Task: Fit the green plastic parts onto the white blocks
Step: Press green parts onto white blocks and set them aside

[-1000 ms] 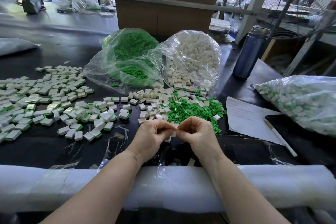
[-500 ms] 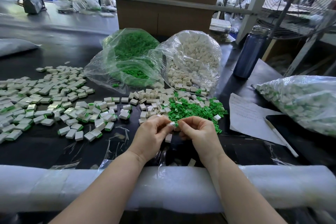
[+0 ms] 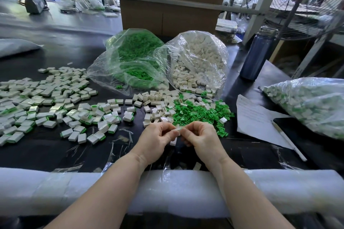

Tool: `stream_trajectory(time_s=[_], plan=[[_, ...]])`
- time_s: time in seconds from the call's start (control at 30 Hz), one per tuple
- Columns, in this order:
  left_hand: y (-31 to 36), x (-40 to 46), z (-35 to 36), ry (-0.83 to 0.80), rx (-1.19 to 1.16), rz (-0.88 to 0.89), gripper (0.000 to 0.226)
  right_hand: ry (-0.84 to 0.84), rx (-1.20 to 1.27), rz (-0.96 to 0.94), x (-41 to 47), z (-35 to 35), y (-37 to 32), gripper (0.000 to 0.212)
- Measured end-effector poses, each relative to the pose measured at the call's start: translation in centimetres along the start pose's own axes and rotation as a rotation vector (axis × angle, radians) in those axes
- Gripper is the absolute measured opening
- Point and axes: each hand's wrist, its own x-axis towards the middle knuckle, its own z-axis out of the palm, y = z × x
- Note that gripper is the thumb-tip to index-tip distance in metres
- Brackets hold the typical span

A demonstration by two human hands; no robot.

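A dark tabletop (image 3: 55, 150) fills the view, its near edge padded with a roll of white foam (image 3: 186, 191). Toward the far edge lie two open clear bags, one of green parts (image 3: 134, 57) and one of white blocks (image 3: 199, 59), backed by a cardboard box (image 3: 167, 15). A blue bottle (image 3: 256, 54) stands near the right edge beside a sheet of paper (image 3: 256, 117), and another filled bag (image 3: 312, 106) lies at the far right. A fan (image 3: 307, 2) stands beyond. Finished blocks (image 3: 46, 102) spread across the left half; loose green parts (image 3: 197, 111) and plain white blocks (image 3: 158, 102) are heaped at the middle.

Just in front of that heap, the left hand (image 3: 158, 137) and right hand (image 3: 202, 137) meet, both grips closed: curled fingertips pinch one small white block (image 3: 177, 129) between them. Whether a green part sits in it is hidden.
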Motion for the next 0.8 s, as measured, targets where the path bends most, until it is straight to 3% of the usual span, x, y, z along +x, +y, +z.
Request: stream_trajectory(time_s=[0.37, 0.63, 0.8], plan=[[0.53, -0.11, 0.31, 0.054, -0.026, 0.031, 0.011, 0.066, 0.069, -0.054, -0.01, -0.07, 0.1, 0.008], [0.69, -0.34, 0.32, 0.104, 0.074, 0.035, 0.008, 0.002, 0.034, -0.103, -0.13, -0.11, 0.12, 0.012], [0.6, -0.23, 0.19, 0.071, 0.002, 0.025, 0.013, 0.01, 0.074, -0.1, -0.24, -0.24, 0.08, 0.008]])
